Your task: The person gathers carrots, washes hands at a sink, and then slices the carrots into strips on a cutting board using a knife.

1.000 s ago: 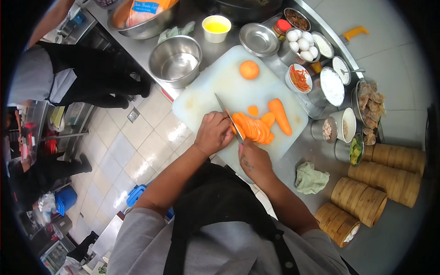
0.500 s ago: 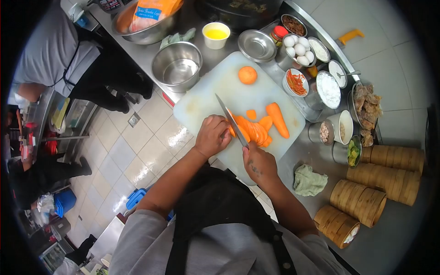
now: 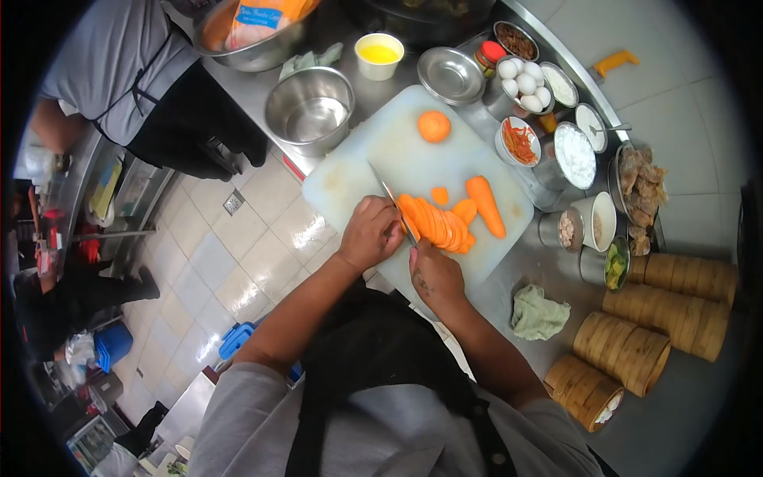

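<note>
Left hand (image 3: 371,233): fingers curled together beside knife (image 3: 391,199)
Right hand (image 3: 436,272): fingers clamped on knife handle
Carrot slices (image 3: 435,223): overlapping on cutting board (image 3: 350,171), 1 carrot piece (image 3: 486,207) nearby

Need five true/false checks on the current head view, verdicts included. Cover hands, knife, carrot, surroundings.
1. The right hand grips the knife. True.
2. The carrot slices lie in a steel bowl. False: the carrot slices lie on the cutting board.
3. The left hand is across the blade from the slices. True.
4. An unsliced carrot piece lies on the cutting board. True.
5. The eggs share a bowl with the red strips. False: the eggs have their own container.
</note>
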A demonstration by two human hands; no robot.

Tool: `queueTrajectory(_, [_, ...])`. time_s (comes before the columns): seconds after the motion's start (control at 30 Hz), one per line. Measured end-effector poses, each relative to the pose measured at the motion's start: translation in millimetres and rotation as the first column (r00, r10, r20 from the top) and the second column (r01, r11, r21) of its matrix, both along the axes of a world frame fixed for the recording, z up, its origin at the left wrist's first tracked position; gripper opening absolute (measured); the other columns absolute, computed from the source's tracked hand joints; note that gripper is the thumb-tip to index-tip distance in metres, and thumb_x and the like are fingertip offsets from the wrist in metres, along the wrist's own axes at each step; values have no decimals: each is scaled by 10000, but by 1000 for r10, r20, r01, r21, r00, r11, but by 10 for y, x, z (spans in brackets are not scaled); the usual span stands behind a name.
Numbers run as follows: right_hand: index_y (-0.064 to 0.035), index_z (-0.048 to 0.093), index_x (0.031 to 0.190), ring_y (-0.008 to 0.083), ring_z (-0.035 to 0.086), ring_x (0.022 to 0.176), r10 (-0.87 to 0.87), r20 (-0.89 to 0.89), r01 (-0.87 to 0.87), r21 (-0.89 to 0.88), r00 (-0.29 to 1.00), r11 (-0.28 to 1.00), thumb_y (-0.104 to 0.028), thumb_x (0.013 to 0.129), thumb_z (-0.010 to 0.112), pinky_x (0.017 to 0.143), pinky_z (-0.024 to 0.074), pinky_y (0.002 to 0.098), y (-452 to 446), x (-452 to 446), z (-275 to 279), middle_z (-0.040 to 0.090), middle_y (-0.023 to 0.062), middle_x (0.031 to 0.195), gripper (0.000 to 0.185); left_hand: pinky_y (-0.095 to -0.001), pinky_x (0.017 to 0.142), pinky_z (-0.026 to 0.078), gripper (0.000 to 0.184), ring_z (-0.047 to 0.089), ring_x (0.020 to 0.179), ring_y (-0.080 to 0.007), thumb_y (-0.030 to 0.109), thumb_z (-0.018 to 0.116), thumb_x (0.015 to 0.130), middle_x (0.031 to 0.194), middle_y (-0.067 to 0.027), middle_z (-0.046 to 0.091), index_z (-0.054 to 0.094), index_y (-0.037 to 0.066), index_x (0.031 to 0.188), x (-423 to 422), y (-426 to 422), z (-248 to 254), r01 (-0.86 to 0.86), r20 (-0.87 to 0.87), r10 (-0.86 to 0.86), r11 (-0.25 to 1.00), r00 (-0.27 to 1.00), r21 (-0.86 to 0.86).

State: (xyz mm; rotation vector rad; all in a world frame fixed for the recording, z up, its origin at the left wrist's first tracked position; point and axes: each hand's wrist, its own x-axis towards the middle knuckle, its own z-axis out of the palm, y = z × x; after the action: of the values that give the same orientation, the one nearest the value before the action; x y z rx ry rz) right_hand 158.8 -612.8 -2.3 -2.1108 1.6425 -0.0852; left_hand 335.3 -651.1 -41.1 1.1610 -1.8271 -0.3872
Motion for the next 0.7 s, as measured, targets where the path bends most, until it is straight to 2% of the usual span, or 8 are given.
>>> queueTrajectory(0.1, [-8,559,970,428,679,710,6,28,-5,-15,1000,1000,-262,1007,544,663,532,536,-27,-56,-26,671,232,751,257,-411,815,511,283,604,943,-341,-23,718,699,1015,-126,629,624,46,957,-7,-11,1,-79,7,79,997,997,-4])
queueTrajectory(0.23, [-10,561,975,436,679,721,17,71,-20,51,997,998,-269,1008,544,670,530,538,-100,-132,48,673,234,749,261,-415,828,516,280,607,959,-346,-22,715,707,1029,-135,627,628,42,966,10,-17,32,-45,26,45,999,999,22])
queueTrajectory(0.4, [-19,567,1034,443,670,709,-18,20,16,91,1000,996,-273,1011,548,665,522,531,-50,-192,321,682,230,771,256,-414,850,516,279,610,974,-346,-17,707,716,1044,-155,626,635,36,980,12,0,-25,-20,49,19,1000,999,22])
queueTrajectory(0.53, [-3,561,1017,433,672,693,18,15,-19,41,1000,999,-262,1014,545,658,527,520,29,-185,554,675,224,737,259,-412,849,513,274,609,970,-345,-17,703,718,1042,-156,624,634,33,978,25,-2,-30,-13,48,12,1000,999,19])
queueTrajectory(0.6, [8,553,1003,424,677,686,48,-60,-42,106,997,994,-251,1017,541,652,529,514,56,-187,623,671,221,716,260,-411,846,512,268,607,963,-344,-17,700,716,1042,-153,623,632,31,971,28,-5,-28,-7,55,5,1000,998,25])
queueTrajectory(0.7, [6,553,958,421,682,686,63,-18,-60,111,998,992,-218,1018,537,649,536,506,84,-194,755,662,230,709,232,-409,841,510,267,603,956,-344,-18,699,713,1043,-151,620,629,31,967,25,-8,-18,-13,53,12,1000,999,8])
